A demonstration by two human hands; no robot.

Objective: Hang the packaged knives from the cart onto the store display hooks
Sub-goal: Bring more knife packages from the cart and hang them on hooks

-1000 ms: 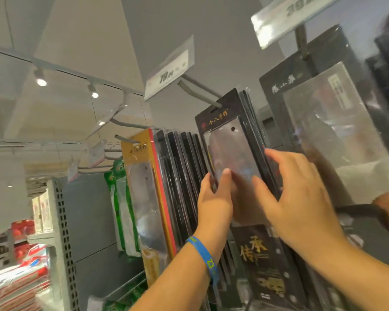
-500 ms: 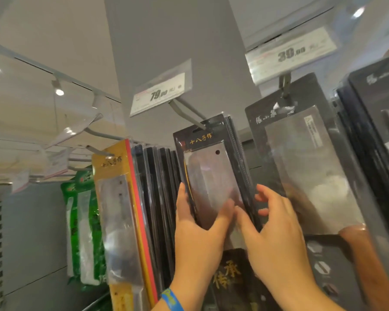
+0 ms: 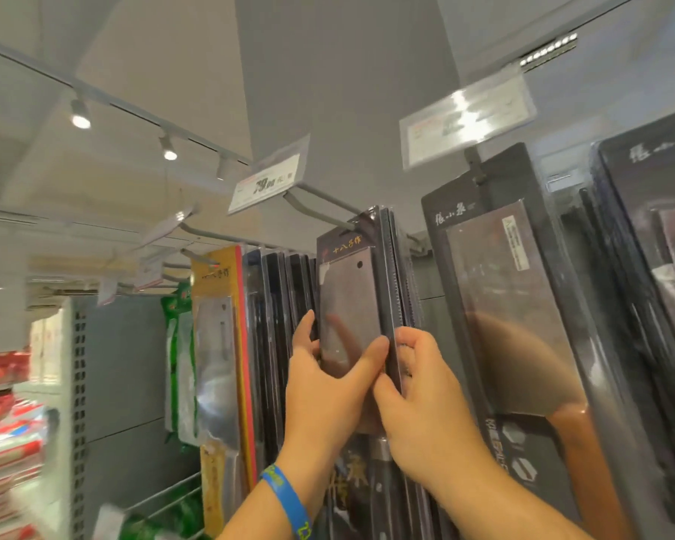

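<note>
Packaged knife: we see a black packaged knife hanging at the front of its hook, just right of the middle of our view.
Long axis: it runs from 12 o'clock to 6 o'clock, close to plumb, with the top leaning slightly toward 1 o'clock.
Which way it points: the hang-hole end is at 12 o'clock on the hook. The broad blade fills the upper part under clear plastic, and the handle end points to 6 o'clock behind our hands.
Left hand: our left hand clamps the pack from 7 o'clock, with its fingers on the left edge and its thumb across the front of the blade.
Right hand: our right hand grips the right edge from 5 o'clock, fingers curled round it and thumb at the front beside the other thumb.
Hook load: several more black packs hang close behind the front one on the same hook. A price tag sits at the hook's outer end, toward 10 o'clock.
Neighbour at 9 o'clock: a yellow-and-red pack fronts a row of dark packs on the next hook.
Neighbour at 3 o'clock: a larger black pack hangs under a blurred tag.
Wrist: we wear a blue band on the left one.
</note>
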